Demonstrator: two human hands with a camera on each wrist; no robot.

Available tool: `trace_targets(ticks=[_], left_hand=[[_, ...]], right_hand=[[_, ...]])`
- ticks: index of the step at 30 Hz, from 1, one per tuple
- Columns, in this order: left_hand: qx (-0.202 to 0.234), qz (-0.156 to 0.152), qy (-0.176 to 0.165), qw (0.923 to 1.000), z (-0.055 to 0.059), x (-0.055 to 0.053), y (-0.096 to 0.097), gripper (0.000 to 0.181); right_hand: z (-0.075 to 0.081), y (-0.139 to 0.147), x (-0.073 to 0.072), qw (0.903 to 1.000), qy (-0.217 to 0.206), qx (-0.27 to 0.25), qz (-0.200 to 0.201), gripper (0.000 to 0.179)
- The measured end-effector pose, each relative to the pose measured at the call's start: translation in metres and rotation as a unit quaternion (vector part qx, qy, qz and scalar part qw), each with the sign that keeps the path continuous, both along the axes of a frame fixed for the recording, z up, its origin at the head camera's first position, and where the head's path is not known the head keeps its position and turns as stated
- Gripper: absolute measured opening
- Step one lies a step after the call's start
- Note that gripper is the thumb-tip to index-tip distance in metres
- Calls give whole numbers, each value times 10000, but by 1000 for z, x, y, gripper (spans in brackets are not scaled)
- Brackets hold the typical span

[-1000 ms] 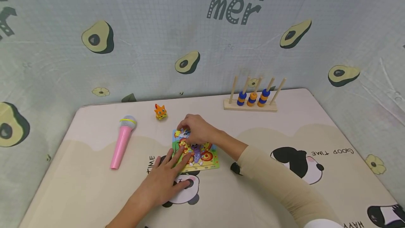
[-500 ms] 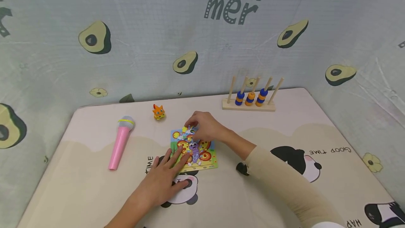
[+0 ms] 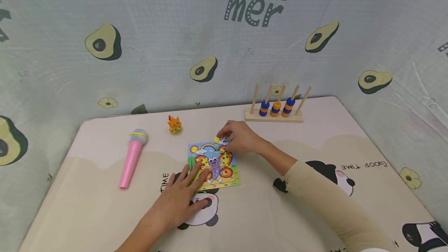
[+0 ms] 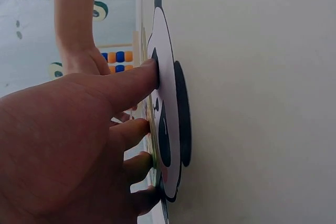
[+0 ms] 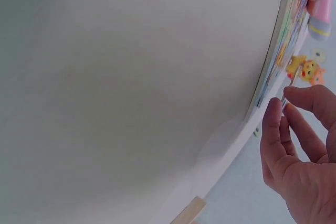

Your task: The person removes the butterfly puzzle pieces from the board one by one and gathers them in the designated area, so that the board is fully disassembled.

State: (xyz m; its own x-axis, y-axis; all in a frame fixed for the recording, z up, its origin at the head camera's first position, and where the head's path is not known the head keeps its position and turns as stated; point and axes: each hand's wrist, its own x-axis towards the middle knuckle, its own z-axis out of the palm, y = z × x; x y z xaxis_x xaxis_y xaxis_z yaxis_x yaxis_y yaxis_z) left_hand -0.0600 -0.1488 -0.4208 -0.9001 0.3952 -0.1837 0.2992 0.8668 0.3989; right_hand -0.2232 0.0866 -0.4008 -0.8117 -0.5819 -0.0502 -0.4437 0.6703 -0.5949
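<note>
A butterfly jigsaw puzzle board (image 3: 227, 180) lies on the table in the head view, with a purple butterfly, a sun and a rainbow on it. My left hand (image 3: 180, 201) rests its spread fingers on the board's lower left part. My right hand (image 3: 241, 137) pinches a small puzzle piece (image 3: 222, 140) with a yellow patch over the board's upper right corner. In the right wrist view that puzzle piece (image 5: 292, 81) shows edge-on between thumb and fingers. Four straight left fingers (image 4: 137, 135) press near the board's edge in the left wrist view.
A pink toy microphone (image 3: 131, 160) lies to the left. Behind the board sits a small orange toy figure (image 3: 174, 124). A wooden bead rack (image 3: 274, 116) with blue and orange beads stands at the back right. A patterned curtain (image 3: 157, 49) hangs behind the table.
My right hand has drawn the puzzle piece to the right across the board's top, uncovering the sun and rainbow. My left hand has stayed in place on the board.
</note>
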Motion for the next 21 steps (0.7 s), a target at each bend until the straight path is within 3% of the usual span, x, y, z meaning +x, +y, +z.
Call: trace_targets(ticks=[15, 21], left_hand=[[50, -23, 54, 10000, 2, 1, -1, 78], [78, -43, 89, 9999, 2, 1, -1, 78]], right_hand=[[2, 34, -5, 9992, -227, 110, -296, 41], [3, 45, -8, 9993, -102, 181, -299, 40]])
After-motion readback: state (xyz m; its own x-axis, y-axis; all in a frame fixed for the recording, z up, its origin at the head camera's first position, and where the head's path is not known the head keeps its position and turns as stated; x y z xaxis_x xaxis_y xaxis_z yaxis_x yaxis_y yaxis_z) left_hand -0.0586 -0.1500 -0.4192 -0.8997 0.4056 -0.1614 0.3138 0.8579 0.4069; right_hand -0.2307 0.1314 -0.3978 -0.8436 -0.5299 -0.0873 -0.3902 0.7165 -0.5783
